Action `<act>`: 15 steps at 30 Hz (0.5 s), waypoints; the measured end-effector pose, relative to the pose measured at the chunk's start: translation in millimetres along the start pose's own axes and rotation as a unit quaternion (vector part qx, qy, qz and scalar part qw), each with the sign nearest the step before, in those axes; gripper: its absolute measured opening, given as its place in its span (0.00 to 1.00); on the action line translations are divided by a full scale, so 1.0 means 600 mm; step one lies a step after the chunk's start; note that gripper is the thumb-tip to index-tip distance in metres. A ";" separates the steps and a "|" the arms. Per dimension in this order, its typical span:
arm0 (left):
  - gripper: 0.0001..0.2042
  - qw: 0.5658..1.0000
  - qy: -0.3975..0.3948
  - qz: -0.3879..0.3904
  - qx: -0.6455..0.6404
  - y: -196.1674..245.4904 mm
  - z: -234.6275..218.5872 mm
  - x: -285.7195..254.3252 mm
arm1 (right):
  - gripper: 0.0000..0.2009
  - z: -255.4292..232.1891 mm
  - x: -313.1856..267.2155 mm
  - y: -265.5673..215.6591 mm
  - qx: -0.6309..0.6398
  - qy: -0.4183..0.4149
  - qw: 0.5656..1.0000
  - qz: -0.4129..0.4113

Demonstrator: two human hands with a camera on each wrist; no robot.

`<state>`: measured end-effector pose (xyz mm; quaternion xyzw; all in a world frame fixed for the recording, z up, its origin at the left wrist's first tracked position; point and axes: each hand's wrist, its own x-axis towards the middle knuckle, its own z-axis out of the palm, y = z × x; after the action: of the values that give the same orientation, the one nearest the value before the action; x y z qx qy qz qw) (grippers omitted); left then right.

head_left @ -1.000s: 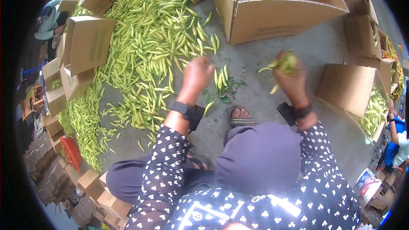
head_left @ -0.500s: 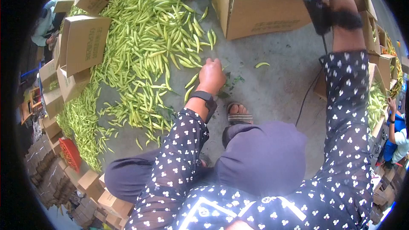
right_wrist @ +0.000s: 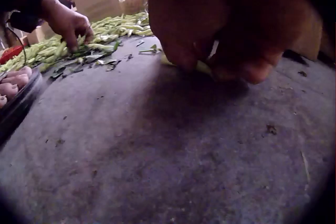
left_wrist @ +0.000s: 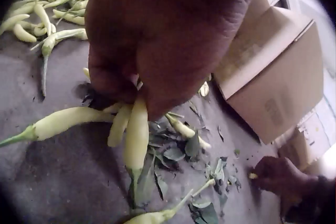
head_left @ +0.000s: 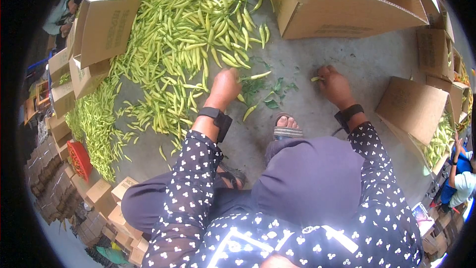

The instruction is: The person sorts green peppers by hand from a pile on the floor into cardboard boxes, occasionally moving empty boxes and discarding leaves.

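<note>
A wide heap of pale green peppers [head_left: 173,34] covers the floor at the left in the head view. At the heap's right edge, the left hand [head_left: 225,88] has its fingers curled round peppers; the left wrist view shows a few peppers [left_wrist: 137,135] hanging from its grip, beside scattered leaves [left_wrist: 176,153]. The right hand [head_left: 335,87] is low over the bare floor and pinches a single pepper [head_left: 317,78], whose ends show beside the fingers in the right wrist view [right_wrist: 202,66].
A large open carton [head_left: 347,17] with peppers inside stands ahead. Another carton [head_left: 411,109] with peppers lies at the right, and more cartons [head_left: 106,32] line the left. A sandalled foot [head_left: 287,126] is between the hands. Other people are at both sides.
The right hand went to the large carton with peppers, then came back to the floor and now pinches the lone pepper. The left hand has shifted slightly left and holds peppers.
</note>
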<state>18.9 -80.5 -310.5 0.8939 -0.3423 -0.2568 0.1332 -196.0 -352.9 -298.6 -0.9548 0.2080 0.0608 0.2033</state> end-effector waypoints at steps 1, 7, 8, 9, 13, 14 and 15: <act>0.13 0.999 0.043 0.021 -0.006 -0.001 0.005 -0.004 | 0.12 0.003 -0.002 0.001 0.002 -0.024 1.000 -0.003; 0.10 0.984 0.058 -0.087 -0.143 0.002 -0.043 -0.034 | 0.11 -0.017 0.024 -0.095 0.178 -0.041 0.982 -0.037; 0.11 0.977 0.040 -0.130 -0.163 0.003 -0.062 -0.038 | 0.11 -0.010 0.038 -0.118 0.231 -0.039 0.970 -0.060; 0.11 0.975 0.009 -0.155 -0.159 -0.003 -0.074 -0.041 | 0.11 -0.002 0.051 -0.140 0.233 -0.043 0.969 -0.066; 0.16 0.994 -0.029 -0.088 -0.055 -0.041 -0.043 -0.075 | 0.08 0.044 0.073 -0.223 0.148 -0.133 0.947 -0.252; 0.15 0.996 -0.036 -0.080 -0.021 -0.040 -0.032 -0.080 | 0.06 0.060 0.069 -0.235 0.099 -0.186 0.927 -0.311; 0.13 0.997 -0.017 -0.075 -0.026 -0.041 -0.019 -0.085 | 0.05 0.082 0.060 -0.242 0.043 -0.184 0.912 -0.363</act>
<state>6.3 -27.1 -292.2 0.9088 -0.2699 -0.2899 0.1308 -103.5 -225.6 -297.7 -0.9266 -0.1914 0.1487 0.2873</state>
